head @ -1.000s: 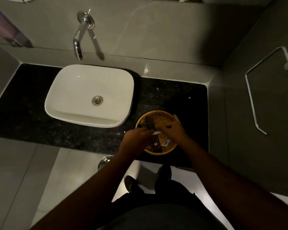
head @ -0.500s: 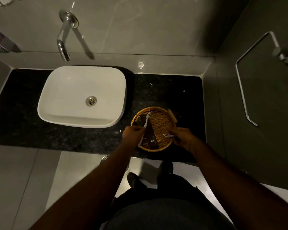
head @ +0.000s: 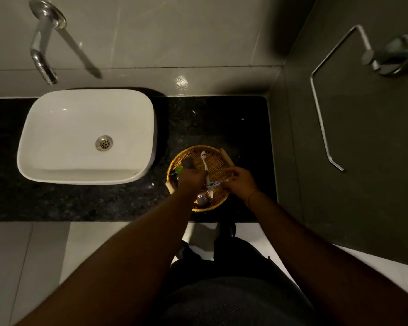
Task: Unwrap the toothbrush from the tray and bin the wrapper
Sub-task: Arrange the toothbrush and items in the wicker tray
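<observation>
While your left hand (head: 191, 178) is closed around the lower handle of the toothbrush (head: 205, 167), the brush runs lengthwise from near to far, its bristled head at the far end, over the middle of the tray (head: 218, 162). The brush is slim, white and smooth, and its tail end pokes out on the near side of your fist. Your right hand (head: 240, 181) pinches the wrapper (head: 216, 184), a thin printed strip lying left to right and meeting the handle just beside your left hand. The tray is a round, shallow, golden woven basket with two pale wooden handles, sitting on the black speckled stone worktop (head: 80, 203), right of the glossy white rounded-rectangular basin (head: 57, 137). A green-tipped item and a brown sachet (head: 203, 199) also lie in the tray.
</observation>
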